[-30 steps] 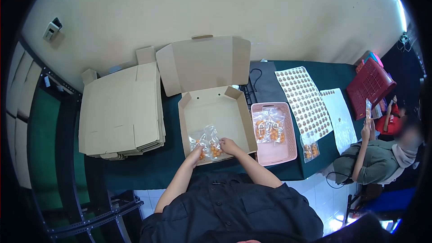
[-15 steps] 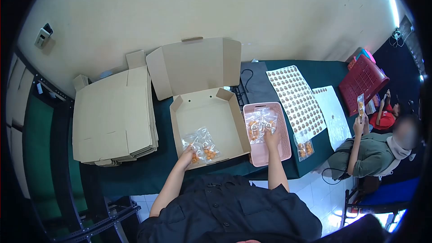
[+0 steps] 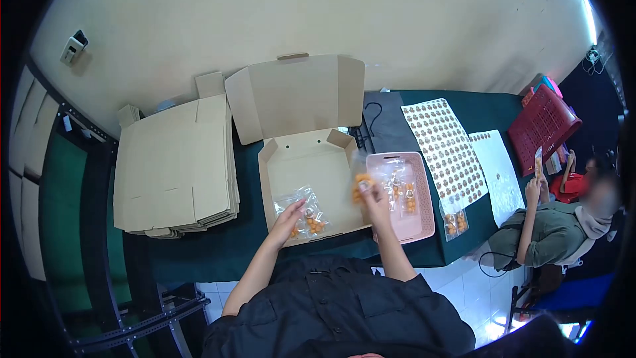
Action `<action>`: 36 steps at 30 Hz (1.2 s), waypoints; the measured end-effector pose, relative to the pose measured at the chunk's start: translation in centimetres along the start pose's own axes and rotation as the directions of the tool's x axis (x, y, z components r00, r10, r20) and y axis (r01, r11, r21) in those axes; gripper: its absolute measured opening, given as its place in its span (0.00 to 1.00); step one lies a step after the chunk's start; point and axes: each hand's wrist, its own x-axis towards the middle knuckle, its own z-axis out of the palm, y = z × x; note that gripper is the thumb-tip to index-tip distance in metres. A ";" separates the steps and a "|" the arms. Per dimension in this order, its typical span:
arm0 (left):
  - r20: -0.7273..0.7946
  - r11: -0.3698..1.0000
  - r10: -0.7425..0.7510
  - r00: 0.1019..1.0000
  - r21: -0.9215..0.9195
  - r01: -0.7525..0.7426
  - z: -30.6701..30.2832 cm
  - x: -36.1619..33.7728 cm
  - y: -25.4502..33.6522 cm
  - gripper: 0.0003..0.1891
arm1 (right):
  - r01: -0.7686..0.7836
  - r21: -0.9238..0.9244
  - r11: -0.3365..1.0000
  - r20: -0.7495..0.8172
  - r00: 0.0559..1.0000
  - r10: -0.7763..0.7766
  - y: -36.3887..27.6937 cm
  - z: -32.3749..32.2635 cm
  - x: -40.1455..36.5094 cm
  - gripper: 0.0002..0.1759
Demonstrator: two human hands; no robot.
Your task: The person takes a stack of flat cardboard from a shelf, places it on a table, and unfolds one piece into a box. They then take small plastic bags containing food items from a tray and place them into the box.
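Observation:
An open cardboard box [image 3: 308, 159] stands before me with its lid raised. Clear packets of orange round pieces [image 3: 314, 217] lie in its near left corner. Over them is my left hand [image 3: 287, 223], its fingers stretched out and partly covering one packet; whether it touches them is not certain. My right hand [image 3: 378, 204] grips another clear packet of orange pieces [image 3: 362, 184], slightly blurred, above the box's right wall. To the right is a pink plastic basket [image 3: 416, 227] with more such packets [image 3: 409, 199] inside.
Flattened cardboard boxes [image 3: 172, 166] are stacked at left. Right of the basket are a sheet of round stickers [image 3: 445, 149], a whitish sheet [image 3: 498, 176] and a filled packet [image 3: 456, 224]. A maroon basket [image 3: 543, 122] stands farther right, near a seated person [image 3: 556, 233] holding a packet.
My right hand has lifted a packet out of the pink basket and brought it left to the box. My left hand's fingers have straightened above the packets in the box.

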 end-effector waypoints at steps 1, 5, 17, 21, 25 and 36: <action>0.066 0.993 0.117 0.991 -0.023 -0.116 0.7 -0.2 0.8 0.27 | -0.093 0.038 0.995 0.107 0.990 0.088 -0.6 1.5 -1.0 0.16; 0.044 0.976 0.210 0.977 -0.072 -0.207 3.4 -0.9 1.8 0.23 | -0.204 -0.081 0.976 0.477 0.851 0.218 2.0 4.7 -3.0 0.16; -0.015 0.964 0.100 0.995 -0.246 -0.101 3.0 -1.6 0.5 0.16 | -0.388 0.199 0.900 0.503 0.829 0.246 2.5 6.3 -4.3 0.20; -0.024 0.977 0.189 0.982 -0.091 -0.191 3.5 -1.8 0.8 0.13 | -0.203 0.138 0.969 0.480 0.870 0.114 2.5 6.8 -4.7 0.20; -0.072 0.955 0.267 0.961 -0.115 -0.274 3.2 -1.3 0.1 0.11 | -0.281 0.156 0.947 0.490 0.854 0.173 2.2 6.9 -4.6 0.20; -0.138 0.973 0.103 0.985 -0.193 -0.129 2.8 -2.7 -0.1 0.13 | -0.448 0.105 0.888 0.536 0.777 0.329 1.7 6.5 -5.4 0.23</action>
